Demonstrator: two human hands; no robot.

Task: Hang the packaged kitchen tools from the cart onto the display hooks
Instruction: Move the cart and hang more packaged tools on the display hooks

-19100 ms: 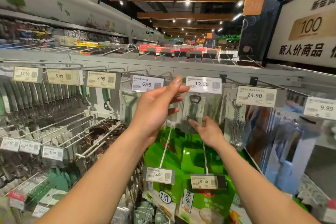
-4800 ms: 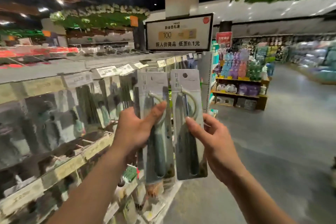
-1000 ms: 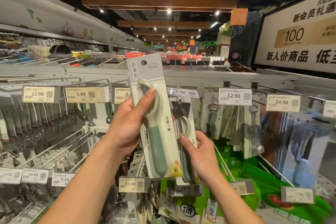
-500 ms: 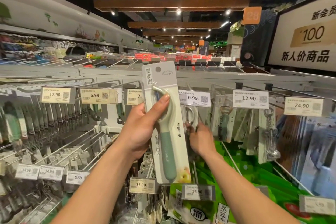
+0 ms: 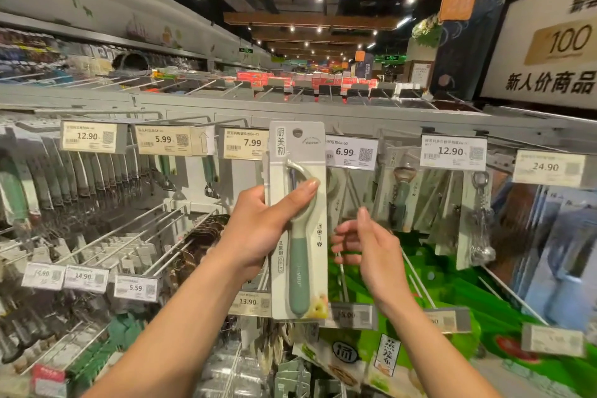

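At the hook wall, head view only: I see the left hand [image 5: 258,229] gripping a packaged peeler [image 5: 298,220], thumb across the front of the pale loop, fingers wrapped behind the card's left edge. The pack is upright and held up in front of the rack. Its top, with the hang hole [image 5: 297,132], sits level with the price-tag row, between the 7.99 tag [image 5: 244,144] and the 6.99 tag [image 5: 351,153] and partly covering both. I can't tell if the hole is on a hook. The peeler's green handle points down, and the card's bottom edge is just right of the 13.90 tag [image 5: 250,302]. The right hand [image 5: 368,245] holds nothing, fingers loosely spread with the index raised. It is slightly blurred, just right of the pack and apart from it. Behind it, more peeler packs [image 5: 339,197] hang under the 6.99 tag. Right of those, bottle opener packs [image 5: 399,200] hang under a 12.90 tag [image 5: 454,152], then a metal corkscrew [image 5: 481,220] near the 24.90 tag [image 5: 549,168]. Green bags [image 5: 445,294] hang on the row below. Lower left, several wire hooks [image 5: 129,229] stick out bare.
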